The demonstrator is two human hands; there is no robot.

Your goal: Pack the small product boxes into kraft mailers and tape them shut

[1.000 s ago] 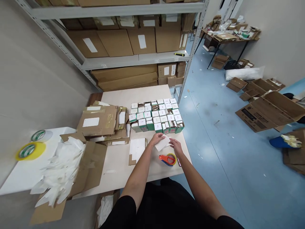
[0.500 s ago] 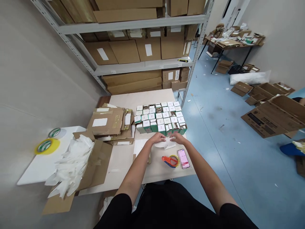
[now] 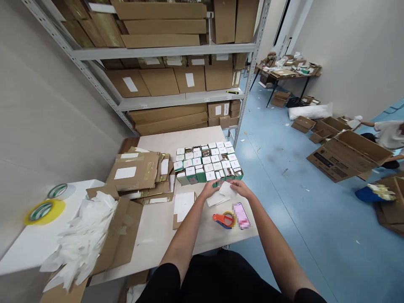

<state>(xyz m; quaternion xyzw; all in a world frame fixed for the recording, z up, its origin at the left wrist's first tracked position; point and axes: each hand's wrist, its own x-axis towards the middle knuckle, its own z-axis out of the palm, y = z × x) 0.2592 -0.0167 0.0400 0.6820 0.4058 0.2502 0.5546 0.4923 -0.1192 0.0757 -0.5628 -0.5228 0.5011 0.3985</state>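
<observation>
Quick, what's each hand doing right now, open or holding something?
Left hand: touching or just beside white paper; grip cannot be told.
Right hand: closed, pinching the white paper.

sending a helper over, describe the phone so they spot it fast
Find the pale table in front of the grey shelving. At its near right corner, nearer the person than the right hand, lies the phone. Its pink screen sets it apart from the orange tool beside it.

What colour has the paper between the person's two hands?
White; the paper shows best in the head view.
</observation>
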